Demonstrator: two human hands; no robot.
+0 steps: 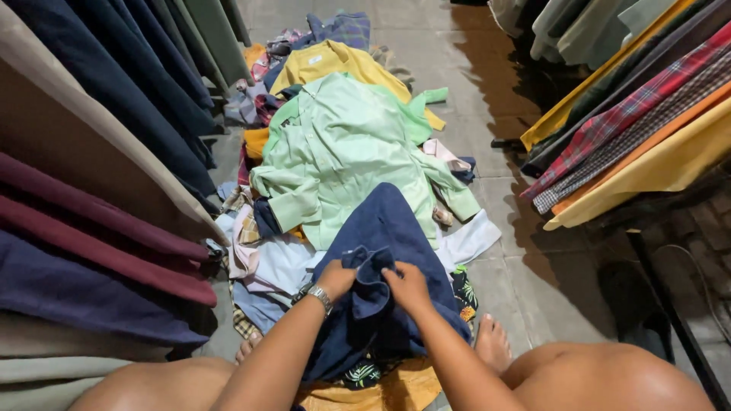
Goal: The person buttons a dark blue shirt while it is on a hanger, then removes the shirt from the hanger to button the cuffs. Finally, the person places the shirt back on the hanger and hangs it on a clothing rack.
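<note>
Between my knees, on top of the clothes pile, lies the navy shirt (384,259), and both my hands grip its bunched cloth. My left hand (336,278), with a metal watch (320,297) at the wrist, has its fingers (349,268) closed on a fold; my right hand (407,287) pinches the cloth just beside it. Beyond my fingers a pale green shirt (346,156) lies spread out, with a yellow shirt (327,61) farther off. Racks of hanging clothes (99,190) stand on both sides, over the concrete floor (533,281).
</note>
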